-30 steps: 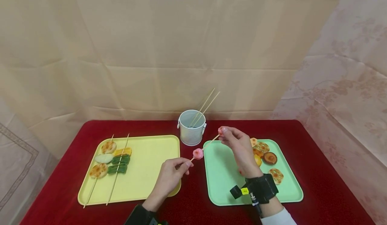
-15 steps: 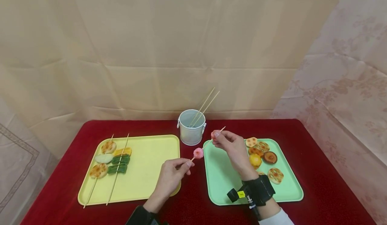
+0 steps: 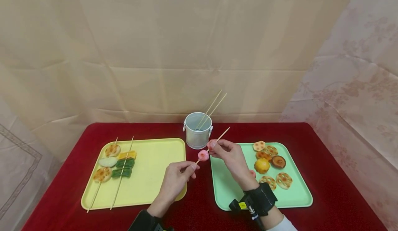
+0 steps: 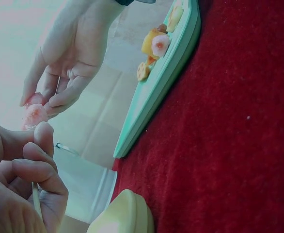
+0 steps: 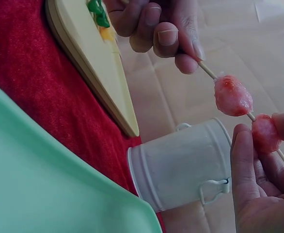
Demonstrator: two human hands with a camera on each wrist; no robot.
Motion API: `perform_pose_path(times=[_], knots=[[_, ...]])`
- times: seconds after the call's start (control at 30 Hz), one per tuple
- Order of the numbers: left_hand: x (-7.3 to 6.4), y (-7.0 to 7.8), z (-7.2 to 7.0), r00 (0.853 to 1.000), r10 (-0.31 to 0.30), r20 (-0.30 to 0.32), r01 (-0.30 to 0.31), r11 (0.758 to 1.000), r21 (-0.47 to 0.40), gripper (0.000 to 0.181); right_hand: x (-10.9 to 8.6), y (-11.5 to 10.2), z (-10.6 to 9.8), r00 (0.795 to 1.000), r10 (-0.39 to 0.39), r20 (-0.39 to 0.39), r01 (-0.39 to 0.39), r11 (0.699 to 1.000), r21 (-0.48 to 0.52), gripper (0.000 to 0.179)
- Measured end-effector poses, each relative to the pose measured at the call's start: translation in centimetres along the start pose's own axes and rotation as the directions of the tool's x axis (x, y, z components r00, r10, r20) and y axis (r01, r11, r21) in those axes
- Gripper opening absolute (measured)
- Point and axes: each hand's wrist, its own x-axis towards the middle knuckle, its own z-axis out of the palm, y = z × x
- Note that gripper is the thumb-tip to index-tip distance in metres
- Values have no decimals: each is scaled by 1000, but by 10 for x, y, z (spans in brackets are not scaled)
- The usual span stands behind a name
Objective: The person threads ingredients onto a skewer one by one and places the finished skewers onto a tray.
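Observation:
My left hand (image 3: 177, 177) pinches a thin wooden skewer (image 5: 207, 69) near its lower end, and the stick slants up to the right. One pink ball (image 3: 203, 155) is threaded on it just past my left fingertips. A second pink ball (image 5: 266, 133), also on the stick, is pinched between the thumb and fingers of my right hand (image 3: 231, 160). Only a small gap parts the two balls in the right wrist view. Beyond my right fingers the bare tip of the skewer sticks out. Both hands are above the table, between the two trays.
A yellow tray (image 3: 155, 175) on the left bears two filled skewers. The green tray (image 3: 222, 193) on the right carries lotus root slices (image 3: 284, 180), a mushroom (image 3: 278, 161), a yellow ball (image 3: 262, 166) and another pink piece. A white bucket (image 3: 197, 137) behind holds two bare skewers.
My right hand has slid the second pink ball down the skewer, leftward to near the first one. More of the skewer's tip now shows past it. My left hand has hardly moved.

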Motion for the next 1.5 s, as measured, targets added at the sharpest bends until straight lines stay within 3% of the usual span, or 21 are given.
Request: perform_pose_path(times=[0.27,0.57,0.83,1.07,1.33,1.5], knots=[[-1,0,-3,1000,-17,-11,17,1000,-18,14,1,1,1,999,7,33,-6,1000,-14,36],[-1,0,-4,1000,-22,3,22,1000,-13,15,3,2,0,999,11,52,-10,1000,-17,32],[2,1,-8,999,6,41,-7,1000,21,14,2,1,-2,998,8,60,-6,1000,-30,32],[2,-1,-5,999,-6,37,7,1000,-6,14,1,2,-2,998,-13,59,16,999,-47,33],[4,-1,-7,998,30,50,-31,999,27,14,5,-6,-17,997,2,84,13,985,-173,41],[3,0,-13,999,42,33,-44,998,45,12,4,-10,-30,998,-20,59,30,983,-184,43]])
